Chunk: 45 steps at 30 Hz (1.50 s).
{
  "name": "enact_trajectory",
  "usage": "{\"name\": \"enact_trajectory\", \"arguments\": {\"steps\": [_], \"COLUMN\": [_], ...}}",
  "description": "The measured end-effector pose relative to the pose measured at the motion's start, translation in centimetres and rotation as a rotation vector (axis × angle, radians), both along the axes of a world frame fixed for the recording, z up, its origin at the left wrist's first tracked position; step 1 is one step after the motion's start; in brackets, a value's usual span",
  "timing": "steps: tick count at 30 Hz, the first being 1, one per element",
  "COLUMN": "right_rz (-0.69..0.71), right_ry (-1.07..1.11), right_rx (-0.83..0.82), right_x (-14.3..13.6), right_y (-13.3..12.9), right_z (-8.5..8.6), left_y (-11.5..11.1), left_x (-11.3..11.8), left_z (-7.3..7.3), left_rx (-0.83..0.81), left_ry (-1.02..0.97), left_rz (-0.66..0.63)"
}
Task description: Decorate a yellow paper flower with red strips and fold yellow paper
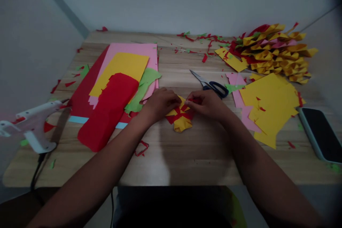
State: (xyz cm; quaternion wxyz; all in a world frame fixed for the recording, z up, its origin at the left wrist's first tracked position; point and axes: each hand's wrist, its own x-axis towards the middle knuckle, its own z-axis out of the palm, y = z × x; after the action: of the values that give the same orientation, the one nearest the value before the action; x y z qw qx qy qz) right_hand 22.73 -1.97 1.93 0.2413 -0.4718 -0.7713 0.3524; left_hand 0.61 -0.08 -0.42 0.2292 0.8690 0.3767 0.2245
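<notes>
- Two hands meet near the middle of the tabletop (pixel 187 156): your left hand (pixel 159 104) and right hand (pixel 207 104) both pinch the yellow-and-red paper piece (pixel 181 117) lying between them.
- Scissors (pixel 211 84) lie just behind your right hand, blades closed.
- Stacked paper sheets (pixel 120 78) sit toward the left edge, with a glue gun (pixel 32 123) at that edge.
- Folded yellow pieces (pixel 275 48) are heaped at the far right corner; a phone (pixel 320 133) rests by the right edge.
</notes>
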Motion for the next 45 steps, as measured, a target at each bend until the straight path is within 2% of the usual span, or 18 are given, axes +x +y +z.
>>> {"name": "enact_trajectory", "arguments": {"steps": [5,13,19,21,26,31,33,39,42,45], "right_rz": [-0.035,-0.115,-0.153,-0.191,-0.375,-0.265,-0.215,-0.198,-0.147,-0.081], "right_ry": [-0.157,-0.231,-0.357,-0.287,0.120,0.267,0.279,0.274,0.318,0.279], "right_rx": [0.021,0.049,0.050,0.084,0.181,0.076,0.042,-0.086,-0.073,0.002], "right_x": [-1.2,-1.6,-2.0,-1.9,-1.2,-1.6,-2.1,-3.2,-3.5,-3.4], "right_y": [-0.3,-0.4,-0.7,-0.9,-1.5,-1.8,-2.0,-2.7,-2.9,-3.0], "right_z": [-0.7,-0.8,-0.9,-0.5,0.4,-0.4,-0.5,-0.4,-0.6,-0.2], "left_y": [-0.3,-0.2,-0.3,-0.3,-0.4,-0.8,-1.0,-1.4,-1.6,-1.8], "left_x": [0.2,-0.3,-0.2,-0.2,-0.4,-0.3,-0.2,0.5,0.8,1.0], "left_z": [0.0,0.7,0.7,0.5,0.4,1.0,1.1,1.1,1.0,1.1], "left_rx": [-0.033,-0.067,-0.052,-0.053,-0.020,0.061,0.076,0.049,0.055,0.080], "left_ry": [-0.085,-0.038,0.049,0.046,-0.110,-0.301,-0.319,-0.397,-0.400,-0.372], "left_rz": [0.089,0.012,0.007,0.006,0.018,0.113,0.095,-0.026,-0.054,-0.024]}}
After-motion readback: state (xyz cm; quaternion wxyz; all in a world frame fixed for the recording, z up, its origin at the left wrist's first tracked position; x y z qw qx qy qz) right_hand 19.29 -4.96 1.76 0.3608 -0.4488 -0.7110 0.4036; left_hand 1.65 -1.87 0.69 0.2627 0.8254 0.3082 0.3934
